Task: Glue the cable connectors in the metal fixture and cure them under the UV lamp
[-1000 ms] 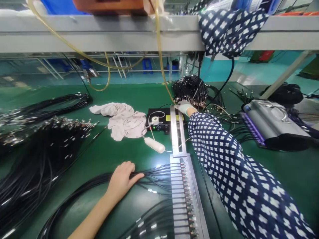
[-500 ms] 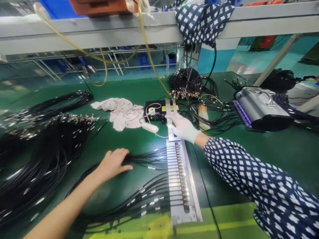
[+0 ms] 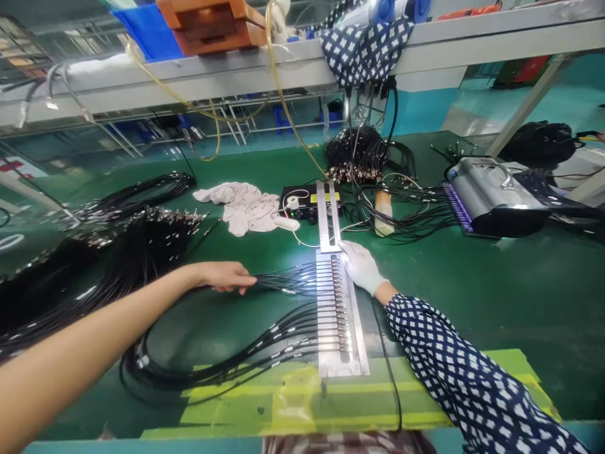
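My left hand (image 3: 229, 276), bare, is closed round a bundle of thin black cables (image 3: 278, 277) left of a metal fixture (image 3: 326, 366). The cable ends lie side by side across the fixture, with small metal connectors (image 3: 339, 296) in a row along its slot. My right hand (image 3: 362, 265), in a white glove, rests with fingers stretched out at the fixture's upper right edge, near the lower corner of a slotted metal plate (image 3: 324, 217). That plate sits beyond the fixture, in front of a black box (image 3: 302, 213). More cables (image 3: 203, 375) from the fixture's lower half curve left.
A heap of black cables (image 3: 132, 265) lies at left, near a crumpled white cloth (image 3: 250, 208). A silver machine with purple light (image 3: 491, 195) stands right; a cable bunch (image 3: 357, 151) lies behind. Yellow-green tape (image 3: 246, 403) covers the front edge. A shelf (image 3: 227, 63) crosses above.
My left hand has gone from spread fingers over the cables to closed round them. My right hand has slid down off the slotted plate to the fixture's upper edge. The view has shifted.
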A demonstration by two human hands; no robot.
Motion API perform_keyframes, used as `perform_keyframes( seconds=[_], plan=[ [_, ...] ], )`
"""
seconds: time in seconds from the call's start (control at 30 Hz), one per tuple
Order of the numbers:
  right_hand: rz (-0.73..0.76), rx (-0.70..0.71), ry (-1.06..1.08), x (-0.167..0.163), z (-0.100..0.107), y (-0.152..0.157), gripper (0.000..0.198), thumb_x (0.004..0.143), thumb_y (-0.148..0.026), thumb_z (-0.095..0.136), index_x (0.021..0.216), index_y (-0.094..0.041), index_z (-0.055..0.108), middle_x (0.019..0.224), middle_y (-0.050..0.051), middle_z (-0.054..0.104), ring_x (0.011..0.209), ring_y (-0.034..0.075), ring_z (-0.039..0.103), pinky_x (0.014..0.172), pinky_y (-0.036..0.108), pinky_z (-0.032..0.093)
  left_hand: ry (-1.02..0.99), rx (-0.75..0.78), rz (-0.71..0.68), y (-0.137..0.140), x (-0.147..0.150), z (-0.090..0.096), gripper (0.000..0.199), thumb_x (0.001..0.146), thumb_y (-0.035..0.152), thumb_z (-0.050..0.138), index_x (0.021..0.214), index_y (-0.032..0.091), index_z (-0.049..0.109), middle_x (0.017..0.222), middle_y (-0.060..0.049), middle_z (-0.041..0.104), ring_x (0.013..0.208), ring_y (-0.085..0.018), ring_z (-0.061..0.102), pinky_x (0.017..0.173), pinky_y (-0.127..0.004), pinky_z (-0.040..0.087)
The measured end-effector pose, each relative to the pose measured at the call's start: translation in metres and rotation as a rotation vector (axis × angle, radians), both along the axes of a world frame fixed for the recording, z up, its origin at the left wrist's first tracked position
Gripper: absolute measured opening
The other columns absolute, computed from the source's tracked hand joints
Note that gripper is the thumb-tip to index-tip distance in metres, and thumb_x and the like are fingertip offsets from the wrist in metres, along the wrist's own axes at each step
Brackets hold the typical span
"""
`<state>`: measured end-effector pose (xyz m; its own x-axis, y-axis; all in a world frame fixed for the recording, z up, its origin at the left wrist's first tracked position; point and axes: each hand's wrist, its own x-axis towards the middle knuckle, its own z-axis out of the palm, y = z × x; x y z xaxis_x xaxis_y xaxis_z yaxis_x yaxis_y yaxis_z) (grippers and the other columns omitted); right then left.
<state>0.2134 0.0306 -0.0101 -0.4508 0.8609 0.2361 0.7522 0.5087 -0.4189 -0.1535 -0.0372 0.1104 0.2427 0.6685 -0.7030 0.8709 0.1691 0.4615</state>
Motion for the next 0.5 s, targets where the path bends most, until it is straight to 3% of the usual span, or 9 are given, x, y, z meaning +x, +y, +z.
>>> perform_keyframes(
  seconds=[0.1, 0.17, 0.23, 0.37, 0.43, 0.5],
  plan=[
    [0.010, -0.012, -0.007, 0.001, 0.000, 0.000, 0.049, 0.093, -0.018, 0.044, 0.142, -0.018, 0.048, 0.143, 0.009, 0.053, 0.130, 0.024, 0.047, 0.113, 0.038, 0.033, -0.134, 0.145, 0.081, -0.001, 0.012, 0.036, 0.058, 0.085, 0.069, 0.049, 0.081, 0.013, 0.065, 0.053, 0.006, 0.030, 0.049, -0.007, 0.025, 0.047, -0.021, 0.015],
    [0.013, -0.022, -0.004, 0.002, 0.000, 0.000, 0.049, 0.094, -0.020, 0.043, 0.142, -0.018, 0.048, 0.143, 0.010, 0.053, 0.130, 0.025, 0.046, 0.112, 0.038, 0.033, -0.194, 0.197, 0.106, -0.003, 0.016, 0.042, 0.057, 0.090, 0.067, 0.041, 0.090, 0.015, 0.065, 0.057, 0.006, 0.031, 0.052, -0.007, 0.024, 0.050, -0.021, 0.016],
    [0.012, -0.032, 0.001, 0.002, 0.000, 0.001, 0.048, 0.094, -0.021, 0.041, 0.142, -0.019, 0.048, 0.141, 0.010, 0.054, 0.129, 0.025, 0.047, 0.110, 0.040, 0.034, -0.178, 0.181, 0.105, -0.009, 0.015, 0.027, 0.060, 0.087, 0.069, 0.041, 0.086, 0.014, 0.065, 0.055, 0.005, 0.033, 0.051, -0.007, 0.026, 0.050, -0.021, 0.018],
    [0.010, -0.045, 0.010, 0.002, 0.001, 0.001, 0.045, 0.095, -0.023, 0.040, 0.139, -0.020, 0.050, 0.139, 0.009, 0.056, 0.127, 0.026, 0.048, 0.107, 0.041, 0.036, -0.064, 0.147, 0.074, -0.019, -0.001, -0.022, 0.060, 0.074, 0.072, 0.057, 0.062, 0.014, 0.063, 0.051, 0.002, 0.042, 0.051, -0.010, 0.036, 0.051, -0.023, 0.026],
    [0.012, -0.046, 0.009, 0.002, 0.001, 0.001, 0.045, 0.096, -0.024, 0.040, 0.139, -0.020, 0.050, 0.140, 0.009, 0.056, 0.127, 0.026, 0.048, 0.107, 0.040, 0.036, -0.062, 0.181, 0.082, -0.020, -0.012, -0.031, 0.058, 0.077, 0.071, 0.054, 0.067, 0.014, 0.064, 0.054, 0.001, 0.044, 0.053, -0.011, 0.038, 0.053, -0.023, 0.028],
    [0.012, -0.047, 0.005, 0.001, 0.001, 0.001, 0.045, 0.096, -0.024, 0.040, 0.140, -0.020, 0.050, 0.140, 0.009, 0.055, 0.127, 0.026, 0.047, 0.107, 0.040, 0.035, -0.096, 0.215, 0.103, -0.018, -0.019, -0.028, 0.055, 0.083, 0.068, 0.050, 0.077, 0.016, 0.066, 0.055, 0.003, 0.041, 0.053, -0.010, 0.035, 0.053, -0.023, 0.026]
  ],
)
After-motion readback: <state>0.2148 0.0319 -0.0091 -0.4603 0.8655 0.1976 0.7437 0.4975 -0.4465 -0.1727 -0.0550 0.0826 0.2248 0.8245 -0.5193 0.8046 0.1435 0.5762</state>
